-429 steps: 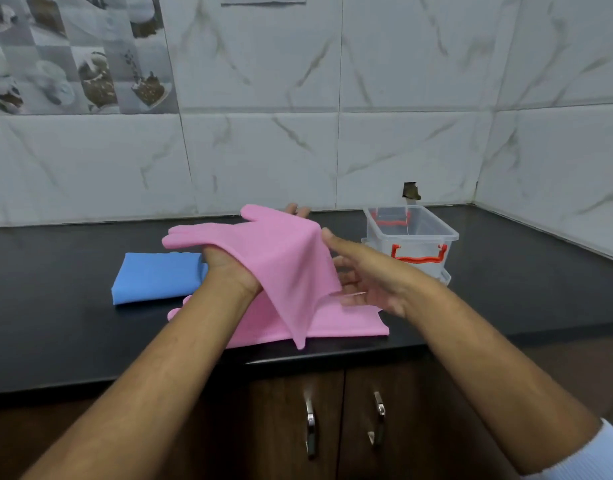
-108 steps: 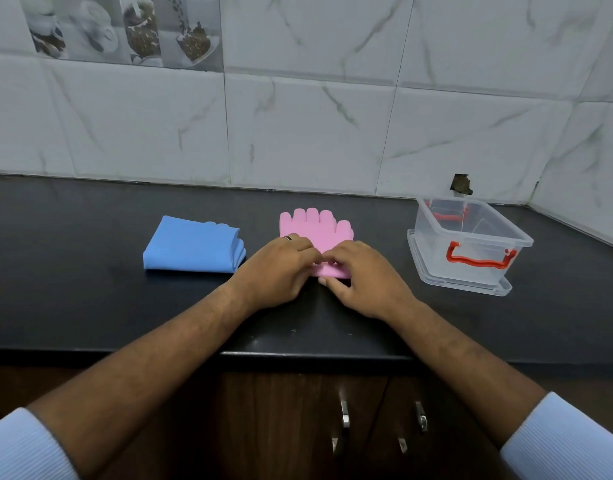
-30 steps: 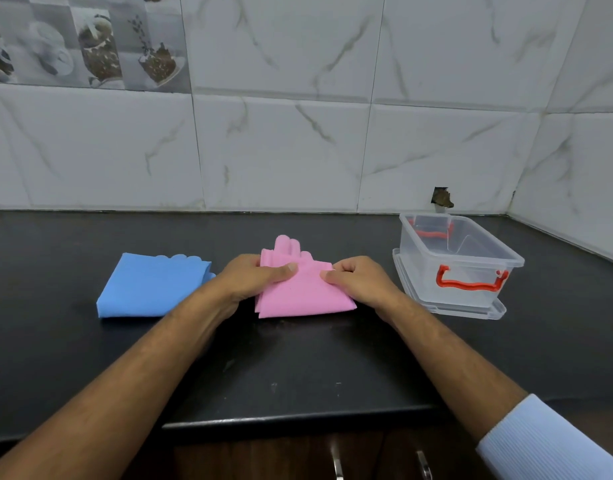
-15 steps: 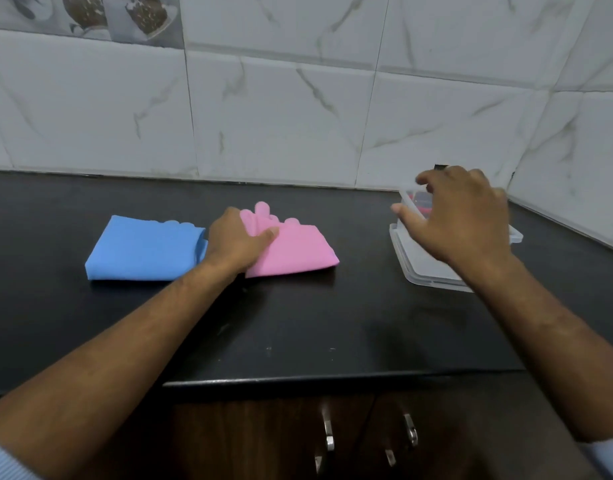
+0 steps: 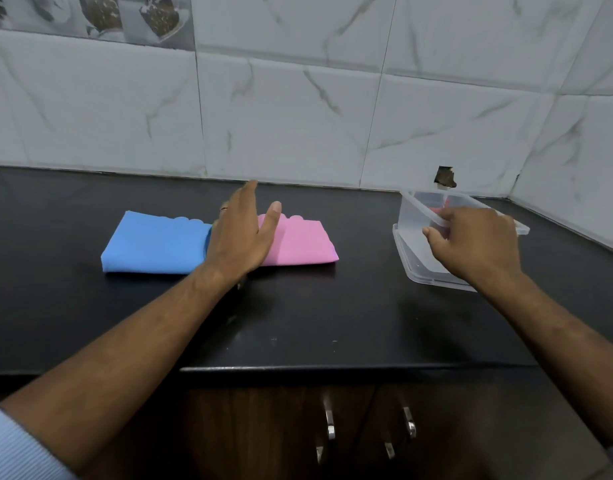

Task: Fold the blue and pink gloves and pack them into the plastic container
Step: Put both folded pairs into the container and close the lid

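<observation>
your right hand point(image 5: 474, 242) grips the near left rim of the plastic container point(image 5: 415, 216), thumb at the outer wall and fingers curled over the edge. the container is tilted, its left side raised off the clear lid point(image 5: 421, 270) that lies flat under it on the black counter point(image 5: 298, 323). a red handle shows faintly through the far wall; the container's inside is mostly hidden by your hand.

your left hand point(image 5: 241, 237) is flat with fingers straight and thumb spread, holding nothing. it sits over the seam between the two folded gloves; whether the palm touches them cannot be told. a ring shows on one finger.

the blue gloves point(image 5: 152, 242) lie folded to the left of that hand, the pink gloves point(image 5: 298, 242) folded to its right, the two stacks just beside each other. both are on the counter, well apart from the container and from your right hand's grip.

behind: white marble tiles point(image 5: 298, 116), a small chipped hole point(image 5: 444, 176) low in the wall above the container. below the counter edge: wooden cupboard doors with metal handles point(image 5: 329, 427).
</observation>
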